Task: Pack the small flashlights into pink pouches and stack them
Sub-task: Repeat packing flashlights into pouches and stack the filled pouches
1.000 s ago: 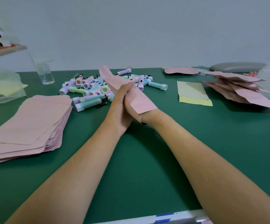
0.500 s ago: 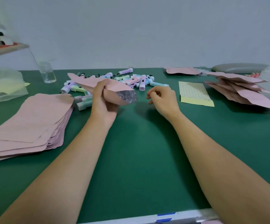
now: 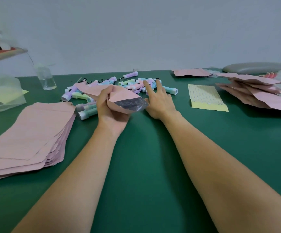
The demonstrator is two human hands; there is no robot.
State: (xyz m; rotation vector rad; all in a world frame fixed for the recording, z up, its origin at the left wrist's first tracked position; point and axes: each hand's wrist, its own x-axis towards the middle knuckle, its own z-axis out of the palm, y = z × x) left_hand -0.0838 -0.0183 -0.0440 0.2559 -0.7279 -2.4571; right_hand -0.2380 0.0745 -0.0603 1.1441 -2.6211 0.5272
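Left grip (image 3: 112,113): grasping a pink pouch (image 3: 119,96), fingers and thumb curled round its middle.
Pink pouch: held off the counter (image 3: 144,165), in front of the pile; its open mouth faces right and shows a dark, shiny lining.
Right grip (image 3: 159,101): released, fingers straight and spread, reaching over the near side of the flashlights (image 3: 133,83); whether the fingertips touch one cannot be told.
Flashlights: loose pile of pastel bodies (purple, blue, green, pink) at the middle of the far edge, a few lying just left of the left grip.
Empty pouches (image 3: 30,132): flat stack at the left edge.
Filled pouches (image 3: 254,91): uneven stack toward the far right corner.
Sticker sheet (image 3: 205,96): yellow, dotted, flat between the right grip and the filled pouches.
Clear bottle (image 3: 45,78): upright near the far left corner.
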